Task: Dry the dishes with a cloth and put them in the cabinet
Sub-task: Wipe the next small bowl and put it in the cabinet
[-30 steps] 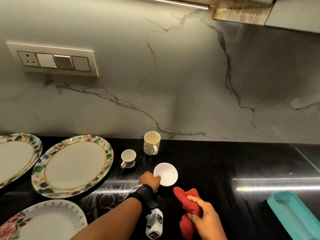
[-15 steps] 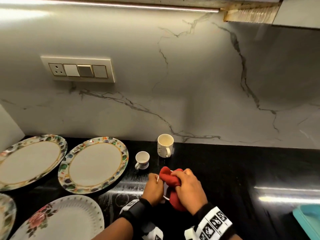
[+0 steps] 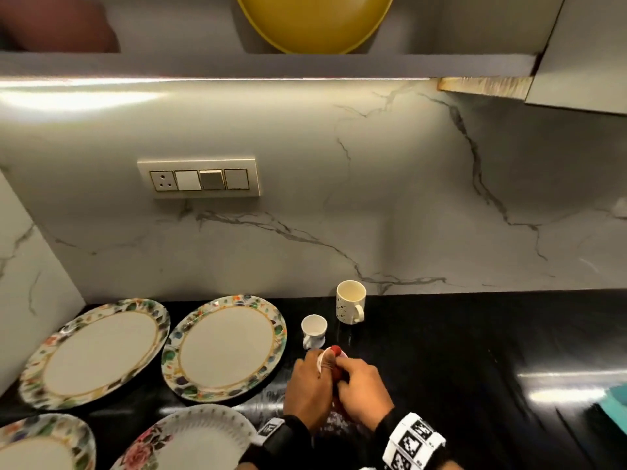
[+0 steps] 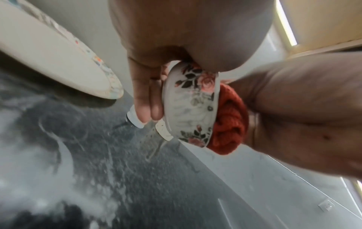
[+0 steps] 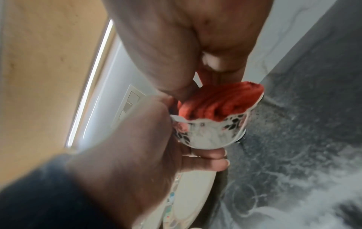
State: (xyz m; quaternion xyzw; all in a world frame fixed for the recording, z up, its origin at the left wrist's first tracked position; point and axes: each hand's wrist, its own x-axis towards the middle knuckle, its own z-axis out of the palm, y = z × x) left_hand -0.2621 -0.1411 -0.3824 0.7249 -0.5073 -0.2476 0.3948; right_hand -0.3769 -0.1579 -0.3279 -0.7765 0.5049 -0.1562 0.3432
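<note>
Having come together since a second ago, the left hand (image 3: 307, 391) grips the bowl (image 4: 192, 105) while the right hand (image 3: 363, 390) presses the cloth (image 4: 228, 124) inside: drying has begun.

We see our left hand (image 4: 149, 65) holding a small bowl (image 4: 191, 106) with rose pattern, tilted on its side above the dark counter (image 4: 121, 178). Our right hand (image 4: 305, 111) presses a red cloth (image 4: 229, 124) into the bowl. One plate (image 4: 49, 58) lies at the upper left.

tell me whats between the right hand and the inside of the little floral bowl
The red cloth: the right hand presses it, bunched, into the floral bowl, which the left hand holds. It shows best in the right wrist view.
</note>
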